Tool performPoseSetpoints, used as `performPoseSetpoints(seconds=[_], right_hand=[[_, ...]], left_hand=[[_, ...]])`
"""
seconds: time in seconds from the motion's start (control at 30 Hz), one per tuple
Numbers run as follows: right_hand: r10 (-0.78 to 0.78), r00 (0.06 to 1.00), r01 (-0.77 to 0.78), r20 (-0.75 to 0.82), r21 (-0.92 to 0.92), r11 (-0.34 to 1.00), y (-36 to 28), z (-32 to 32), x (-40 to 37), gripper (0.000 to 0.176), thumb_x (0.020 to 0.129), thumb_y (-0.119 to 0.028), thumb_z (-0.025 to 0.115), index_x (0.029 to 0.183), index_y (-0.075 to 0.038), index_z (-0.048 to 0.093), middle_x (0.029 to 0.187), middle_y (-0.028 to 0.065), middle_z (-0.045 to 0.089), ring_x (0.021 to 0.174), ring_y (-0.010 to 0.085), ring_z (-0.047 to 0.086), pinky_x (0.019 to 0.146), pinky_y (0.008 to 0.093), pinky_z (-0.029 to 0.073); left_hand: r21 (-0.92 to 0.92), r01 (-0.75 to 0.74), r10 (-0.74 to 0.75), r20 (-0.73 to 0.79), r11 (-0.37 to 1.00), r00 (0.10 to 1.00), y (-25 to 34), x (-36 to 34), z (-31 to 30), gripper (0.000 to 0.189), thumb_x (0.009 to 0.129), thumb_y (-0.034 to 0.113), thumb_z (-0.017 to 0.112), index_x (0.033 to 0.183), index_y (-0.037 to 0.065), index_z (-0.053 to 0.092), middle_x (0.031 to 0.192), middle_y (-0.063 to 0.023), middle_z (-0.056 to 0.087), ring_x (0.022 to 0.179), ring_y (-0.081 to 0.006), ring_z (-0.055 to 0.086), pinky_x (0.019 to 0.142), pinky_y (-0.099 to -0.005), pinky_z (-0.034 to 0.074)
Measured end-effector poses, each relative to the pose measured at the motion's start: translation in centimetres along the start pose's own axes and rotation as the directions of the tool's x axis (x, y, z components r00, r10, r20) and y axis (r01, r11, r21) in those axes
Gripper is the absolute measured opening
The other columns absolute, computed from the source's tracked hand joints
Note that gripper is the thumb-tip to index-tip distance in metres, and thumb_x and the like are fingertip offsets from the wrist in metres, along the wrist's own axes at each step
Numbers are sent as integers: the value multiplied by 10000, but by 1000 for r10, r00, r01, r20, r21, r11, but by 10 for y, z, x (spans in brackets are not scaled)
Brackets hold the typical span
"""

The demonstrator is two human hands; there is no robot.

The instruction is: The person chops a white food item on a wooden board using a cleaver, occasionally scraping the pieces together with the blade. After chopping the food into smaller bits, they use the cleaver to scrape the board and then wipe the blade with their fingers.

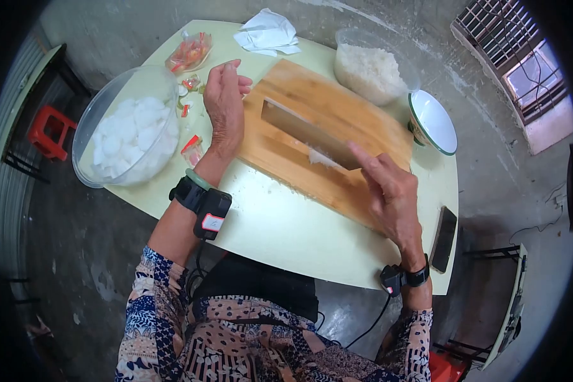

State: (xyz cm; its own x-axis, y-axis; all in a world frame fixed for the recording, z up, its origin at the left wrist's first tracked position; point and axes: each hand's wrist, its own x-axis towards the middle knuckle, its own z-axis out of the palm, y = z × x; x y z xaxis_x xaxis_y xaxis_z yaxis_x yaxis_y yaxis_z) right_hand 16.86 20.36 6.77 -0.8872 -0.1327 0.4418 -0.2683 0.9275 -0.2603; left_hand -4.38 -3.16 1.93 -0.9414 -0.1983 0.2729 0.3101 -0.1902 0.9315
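Observation:
My right hand [391, 191] grips a cleaver [309, 135], its forefinger stretched along the blade. The broad blade stands on edge over the wooden cutting board [363, 121], and a small heap of white shreds [323, 158] lies against its near side. My left hand [225, 102] is at the board's left edge, fingers loosely extended and apart from the blade, with nothing visible in it. Left of it stands a clear plastic bowl [83, 149] of white slices [130, 137]. Behind the board, another clear bowl [345, 41] holds finely chopped white food [372, 71].
An enamel bowl [434, 121] tilts at the table's right, and a phone [444, 239] lies near the right edge. Crumpled white paper [267, 32], a bag with red wrappers [191, 52] and loose wrappers [192, 150] lie on the left side. Cables hang from both wrist devices.

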Motion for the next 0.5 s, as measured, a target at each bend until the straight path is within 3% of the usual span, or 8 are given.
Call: performPoseSetpoints(seconds=[0.17,0.27,0.37,0.5], right_hand=[[-33,999,33,-9,-6,999,2,1,0,908,685,140,651,1488,-285,652,769,75,593,653,254,609,586,415,500],[26,999,-25,-28,36,999,-2,-1,0,908,684,144,645,1484,-286,656,765,75,594,645,252,606,588,420,506],[6,998,-4,60,-24,1000,-1,3,-1,892,690,146,639,1474,-280,665,768,74,595,653,249,607,596,419,508],[-22,1000,22,-9,33,999,-1,0,-1,871,699,141,638,1464,-274,673,764,72,589,645,248,599,582,413,493]], left_hand=[[3,31,-31,-12,1000,999,1,1,-2,400,1082,315,502,1228,-8,686,876,-54,679,784,-115,599,763,-294,495],[11,-8,8,-5,1000,1000,0,0,-1,397,1087,315,500,1222,-9,685,872,-56,679,783,-114,598,763,-294,496],[22,10,-10,-10,1000,1000,1,0,-1,391,1093,313,501,1219,-9,685,871,-56,680,780,-110,597,759,-291,495],[-7,-11,11,-6,1000,1000,-1,1,-2,385,1100,310,499,1216,-7,685,871,-55,682,776,-107,595,752,-285,491]])
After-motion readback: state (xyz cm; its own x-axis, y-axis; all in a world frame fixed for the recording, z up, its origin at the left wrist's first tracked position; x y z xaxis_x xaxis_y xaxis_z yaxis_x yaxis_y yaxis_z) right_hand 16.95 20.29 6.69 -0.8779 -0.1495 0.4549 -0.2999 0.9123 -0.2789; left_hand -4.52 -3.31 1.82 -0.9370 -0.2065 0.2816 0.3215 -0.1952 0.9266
